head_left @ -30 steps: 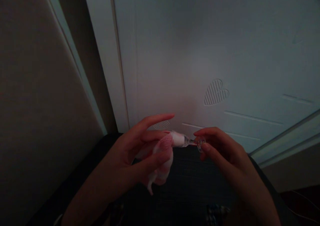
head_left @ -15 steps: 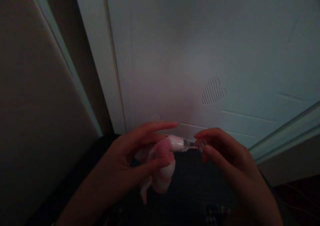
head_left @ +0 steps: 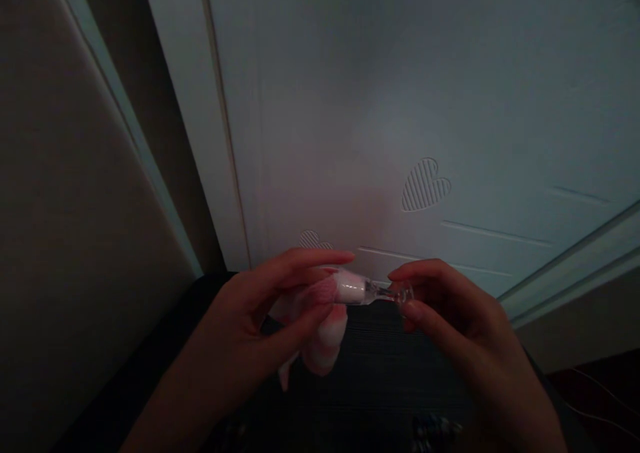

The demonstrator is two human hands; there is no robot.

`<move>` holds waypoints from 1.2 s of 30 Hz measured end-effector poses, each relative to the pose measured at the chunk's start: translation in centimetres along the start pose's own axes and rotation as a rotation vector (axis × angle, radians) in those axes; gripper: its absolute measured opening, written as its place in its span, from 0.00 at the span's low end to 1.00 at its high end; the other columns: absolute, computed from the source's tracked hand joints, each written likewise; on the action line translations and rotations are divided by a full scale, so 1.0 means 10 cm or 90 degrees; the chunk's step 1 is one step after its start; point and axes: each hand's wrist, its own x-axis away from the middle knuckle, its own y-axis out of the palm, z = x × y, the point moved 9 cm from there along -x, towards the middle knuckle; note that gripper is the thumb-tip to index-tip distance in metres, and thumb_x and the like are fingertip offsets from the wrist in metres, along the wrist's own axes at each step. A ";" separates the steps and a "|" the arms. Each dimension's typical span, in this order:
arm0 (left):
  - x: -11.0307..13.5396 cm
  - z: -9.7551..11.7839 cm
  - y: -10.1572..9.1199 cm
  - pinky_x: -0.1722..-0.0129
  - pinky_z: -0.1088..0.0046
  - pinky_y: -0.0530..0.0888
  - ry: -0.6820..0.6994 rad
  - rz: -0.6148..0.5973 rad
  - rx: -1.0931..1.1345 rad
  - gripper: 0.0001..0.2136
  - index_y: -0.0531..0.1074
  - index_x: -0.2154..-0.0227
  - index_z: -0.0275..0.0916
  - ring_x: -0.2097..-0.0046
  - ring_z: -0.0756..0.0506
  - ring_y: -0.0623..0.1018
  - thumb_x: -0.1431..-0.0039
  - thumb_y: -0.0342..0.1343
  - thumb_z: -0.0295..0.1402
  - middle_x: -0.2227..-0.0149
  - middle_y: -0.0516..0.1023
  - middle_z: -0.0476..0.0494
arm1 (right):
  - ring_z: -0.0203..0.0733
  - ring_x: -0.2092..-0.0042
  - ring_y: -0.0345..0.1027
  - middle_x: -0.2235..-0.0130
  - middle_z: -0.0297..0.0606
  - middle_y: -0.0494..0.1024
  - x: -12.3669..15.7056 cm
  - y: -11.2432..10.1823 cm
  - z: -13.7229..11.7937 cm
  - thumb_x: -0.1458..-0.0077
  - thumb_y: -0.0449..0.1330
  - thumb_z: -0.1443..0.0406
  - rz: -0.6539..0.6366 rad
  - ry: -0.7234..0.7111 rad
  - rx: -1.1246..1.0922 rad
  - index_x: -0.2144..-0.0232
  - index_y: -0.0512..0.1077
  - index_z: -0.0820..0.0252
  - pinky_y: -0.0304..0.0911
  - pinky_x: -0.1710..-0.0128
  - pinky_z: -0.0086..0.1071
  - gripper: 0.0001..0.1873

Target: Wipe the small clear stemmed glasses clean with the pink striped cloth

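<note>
A small clear stemmed glass (head_left: 379, 292) lies sideways between my hands, its round foot to the right. My right hand (head_left: 450, 306) pinches that foot between thumb and fingers. A pink and white cloth (head_left: 330, 336) covers the glass's left end and seems to be pushed inside, since pale fabric shows through the bowl. My left hand (head_left: 270, 313) is closed around the cloth, thumb below and index finger stretched out above. Loose folds and one thin corner of the cloth hang beneath my left hand. The rim of the glass is hidden.
Below my hands is a dark surface (head_left: 385, 359). Behind it stands a pale door-like panel (head_left: 340, 139) with engraved striped hearts. A dark shiny object (head_left: 433, 429), hard to make out, is at the bottom edge. Thin cords (head_left: 600, 416) lie at lower right.
My left thumb has moved up along the cloth, and the hanging folds have risen slightly. The right hand still pinches the foot of the glass, nearly in the same place.
</note>
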 end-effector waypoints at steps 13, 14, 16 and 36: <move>0.06 0.06 0.17 0.61 0.76 0.74 0.026 -0.069 -0.115 0.24 0.65 0.52 0.62 0.58 0.46 0.78 0.50 0.61 0.32 0.55 0.77 0.60 | 0.34 0.58 0.70 0.59 0.29 0.75 0.04 -0.09 0.07 0.44 0.58 0.65 -0.002 0.019 -0.030 0.60 0.69 0.47 0.64 0.58 0.25 0.10; 0.07 0.05 0.17 0.61 0.75 0.74 0.021 -0.070 -0.113 0.24 0.64 0.51 0.63 0.58 0.46 0.78 0.50 0.61 0.33 0.56 0.78 0.60 | 0.34 0.57 0.70 0.58 0.29 0.75 0.05 -0.09 0.08 0.44 0.58 0.66 -0.006 0.015 -0.029 0.59 0.68 0.47 0.64 0.57 0.25 0.11; 0.09 0.04 0.19 0.64 0.74 0.75 0.022 -0.086 -0.144 0.26 0.61 0.49 0.63 0.60 0.46 0.79 0.49 0.61 0.35 0.57 0.78 0.59 | 0.35 0.57 0.70 0.58 0.29 0.75 0.05 -0.08 0.10 0.45 0.59 0.66 -0.019 0.019 -0.028 0.58 0.68 0.47 0.65 0.58 0.26 0.12; 0.07 0.39 0.39 0.58 0.79 0.68 0.192 0.014 -0.175 0.24 0.63 0.49 0.54 0.51 0.49 0.68 0.46 0.56 0.23 0.54 0.65 0.52 | 0.37 0.66 0.72 0.68 0.28 0.75 0.05 0.10 -0.18 0.51 0.63 0.60 -0.045 -0.073 0.016 0.53 0.64 0.39 0.69 0.66 0.23 0.22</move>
